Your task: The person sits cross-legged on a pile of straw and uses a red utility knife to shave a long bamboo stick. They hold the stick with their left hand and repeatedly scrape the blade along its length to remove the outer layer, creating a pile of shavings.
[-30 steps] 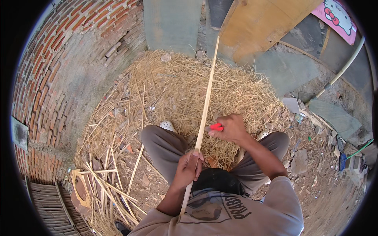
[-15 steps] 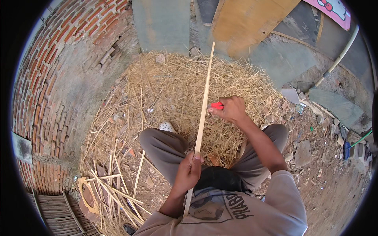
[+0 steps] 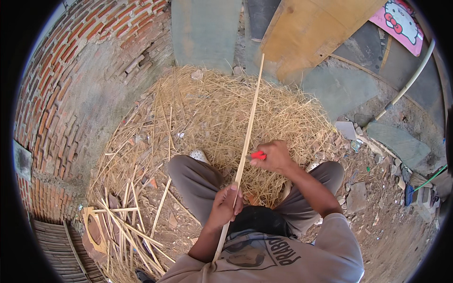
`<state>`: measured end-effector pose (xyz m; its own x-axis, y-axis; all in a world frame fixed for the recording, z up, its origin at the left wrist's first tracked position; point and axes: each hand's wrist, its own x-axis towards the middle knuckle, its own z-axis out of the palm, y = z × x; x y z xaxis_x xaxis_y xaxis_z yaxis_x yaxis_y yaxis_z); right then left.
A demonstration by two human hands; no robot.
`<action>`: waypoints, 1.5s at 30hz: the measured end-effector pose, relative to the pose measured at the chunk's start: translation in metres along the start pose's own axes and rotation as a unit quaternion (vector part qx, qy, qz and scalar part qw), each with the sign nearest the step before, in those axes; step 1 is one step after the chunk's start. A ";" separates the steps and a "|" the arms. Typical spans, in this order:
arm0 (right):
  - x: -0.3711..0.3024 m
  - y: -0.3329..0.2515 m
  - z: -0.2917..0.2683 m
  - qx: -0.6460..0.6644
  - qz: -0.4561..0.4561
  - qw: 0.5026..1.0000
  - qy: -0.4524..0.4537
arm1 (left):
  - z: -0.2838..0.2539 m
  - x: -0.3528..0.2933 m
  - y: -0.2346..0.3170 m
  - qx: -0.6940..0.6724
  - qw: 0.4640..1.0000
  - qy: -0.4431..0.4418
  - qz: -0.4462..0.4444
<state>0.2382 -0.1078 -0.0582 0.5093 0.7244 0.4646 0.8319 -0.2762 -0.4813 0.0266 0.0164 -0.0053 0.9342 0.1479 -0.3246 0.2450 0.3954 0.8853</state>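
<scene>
Left hand (image 3: 226,203) grips bamboo strip (image 3: 246,141) | right hand (image 3: 276,156) holds red knife (image 3: 258,154) against it | straw heap (image 3: 222,118) beneath

Probably an outdoor work yard: brick wall (image 3: 71,80), straw shavings (image 3: 212,113), rubble (image 3: 377,188).

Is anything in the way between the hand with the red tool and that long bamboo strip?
Nothing visible. The right hand holds the red-handled tool right against the bamboo strip, with no gap showing. The left hand grips the strip lower down, above the lap.
</scene>
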 end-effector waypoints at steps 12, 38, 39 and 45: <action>0.007 0.006 0.009 -0.064 0.025 0.998 0.013 | 0.008 0.009 0.007 -0.186 0.977 0.017 -0.099; 0.008 0.026 -0.002 -0.094 0.059 0.993 -0.037 | 0.002 -0.009 0.002 0.131 0.991 0.004 0.005; 0.002 0.013 0.006 -0.068 -0.011 0.998 0.000 | 0.003 -0.010 0.007 0.131 0.991 0.017 0.010; 0.003 0.011 0.011 -0.053 -0.068 0.994 0.063 | 0.008 -0.011 0.006 0.227 0.972 0.050 0.040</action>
<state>0.2465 -0.1018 -0.0698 0.4080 0.6765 0.6131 0.9103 -0.2501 -0.3299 0.0196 0.0100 0.0059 0.9303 0.2585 -0.2601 0.2837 -0.0580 0.9572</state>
